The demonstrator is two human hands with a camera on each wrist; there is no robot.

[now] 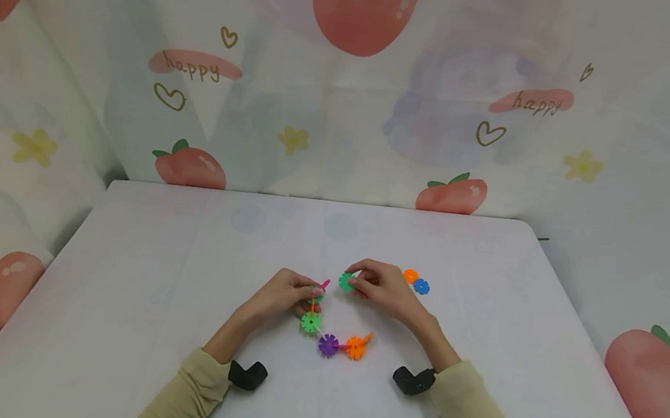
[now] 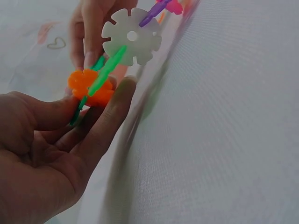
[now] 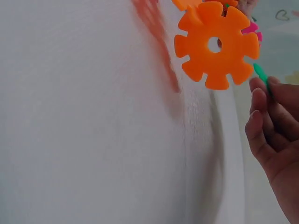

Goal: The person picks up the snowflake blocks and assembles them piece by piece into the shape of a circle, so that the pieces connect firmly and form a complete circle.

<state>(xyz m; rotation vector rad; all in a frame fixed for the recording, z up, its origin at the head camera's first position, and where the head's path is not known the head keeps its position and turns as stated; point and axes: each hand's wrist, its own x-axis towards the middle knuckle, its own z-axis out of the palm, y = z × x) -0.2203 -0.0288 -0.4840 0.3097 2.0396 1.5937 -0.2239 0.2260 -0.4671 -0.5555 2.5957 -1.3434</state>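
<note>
My left hand [image 1: 289, 293] pinches a dark green notched disc [image 2: 77, 112] at the upper end of a chain of linked discs. From there the chain runs through an orange disc [image 2: 84, 83], a light green disc [image 1: 310, 322], a whitish disc [image 2: 121, 37], a purple disc [image 1: 328, 345] and a pink one to an orange disc [image 1: 355, 348]. A pink disc [image 1: 324, 284] sticks up by the left fingertips. My right hand [image 1: 384, 289] pinches a separate green disc [image 1: 346, 281] by its edge, a short gap right of the left hand.
A loose orange disc [image 1: 411, 276] and a blue disc [image 1: 422, 286] lie on the white table [image 1: 181, 253] behind the right wrist. Black wrist devices [image 1: 248, 375] sit at both sleeves. A patterned cloth [image 1: 345, 120] stands behind the table.
</note>
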